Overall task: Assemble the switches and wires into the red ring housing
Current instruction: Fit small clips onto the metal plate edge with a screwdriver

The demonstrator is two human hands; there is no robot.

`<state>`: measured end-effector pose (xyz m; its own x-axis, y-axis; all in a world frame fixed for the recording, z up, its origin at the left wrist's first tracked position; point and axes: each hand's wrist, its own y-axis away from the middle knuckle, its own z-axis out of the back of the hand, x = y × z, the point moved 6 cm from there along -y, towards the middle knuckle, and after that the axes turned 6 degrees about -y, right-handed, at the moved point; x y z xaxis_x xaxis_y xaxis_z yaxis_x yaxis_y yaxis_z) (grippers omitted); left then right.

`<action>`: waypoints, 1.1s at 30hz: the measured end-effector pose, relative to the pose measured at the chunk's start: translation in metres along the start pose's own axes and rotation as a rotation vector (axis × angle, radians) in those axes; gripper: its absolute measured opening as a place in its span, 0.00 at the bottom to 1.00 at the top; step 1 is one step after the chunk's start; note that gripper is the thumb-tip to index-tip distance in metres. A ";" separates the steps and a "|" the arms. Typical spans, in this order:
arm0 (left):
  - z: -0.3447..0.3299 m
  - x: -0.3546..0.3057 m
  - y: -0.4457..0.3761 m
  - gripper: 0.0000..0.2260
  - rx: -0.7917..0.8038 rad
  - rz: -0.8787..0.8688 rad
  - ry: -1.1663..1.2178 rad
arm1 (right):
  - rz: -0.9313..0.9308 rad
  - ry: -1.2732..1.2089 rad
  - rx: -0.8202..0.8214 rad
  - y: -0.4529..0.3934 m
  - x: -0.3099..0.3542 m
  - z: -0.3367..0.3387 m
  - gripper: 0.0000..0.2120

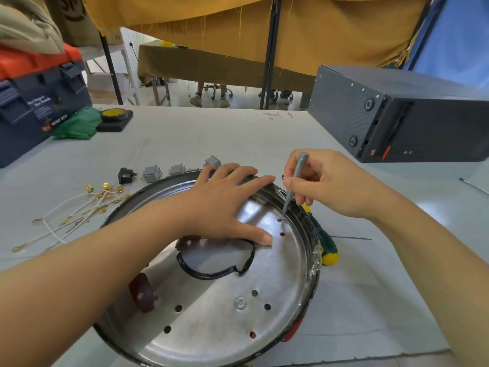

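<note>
A round metal plate (227, 321) sits in the ring housing, whose red edge (293, 331) shows at the lower right. My left hand (225, 205) lies flat on the plate with straight fingers, pressing it down. Between the fingers of my right hand (325, 181) is a thin grey screwdriver bit (293, 184), its tip on a small screw (280, 218) in the plate. Several grey switches (152, 174) and a black switch (126, 175) stand beyond the plate. White wires with brass terminals (87, 207) lie to the left.
A green and yellow screwdriver (324, 239) lies right of the housing. A dark computer case (402, 115) stands at the back right, a blue toolbox (34, 107), green cloth (76, 123) and yellow tape roll (114, 114) at the back left. A thin rod (473, 185) lies far right.
</note>
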<state>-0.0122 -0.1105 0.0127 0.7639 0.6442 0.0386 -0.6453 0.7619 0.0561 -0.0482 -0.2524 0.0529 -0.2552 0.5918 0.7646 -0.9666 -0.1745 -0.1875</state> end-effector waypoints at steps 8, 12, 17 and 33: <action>0.000 0.000 0.000 0.47 -0.002 -0.003 -0.001 | -0.013 0.008 0.011 -0.001 0.000 -0.002 0.06; 0.000 0.000 0.000 0.47 -0.009 -0.004 -0.010 | -0.030 0.017 0.019 -0.001 0.000 -0.001 0.06; 0.001 0.000 0.000 0.47 -0.015 -0.007 -0.010 | -0.062 0.011 0.010 -0.002 -0.001 -0.001 0.06; 0.000 0.000 0.000 0.47 -0.017 -0.012 -0.007 | -0.016 0.094 -0.037 0.000 0.005 0.000 0.07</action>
<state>-0.0118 -0.1108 0.0131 0.7719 0.6342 0.0448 -0.6357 0.7709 0.0399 -0.0496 -0.2497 0.0566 -0.2391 0.6659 0.7067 -0.9703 -0.1362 -0.2000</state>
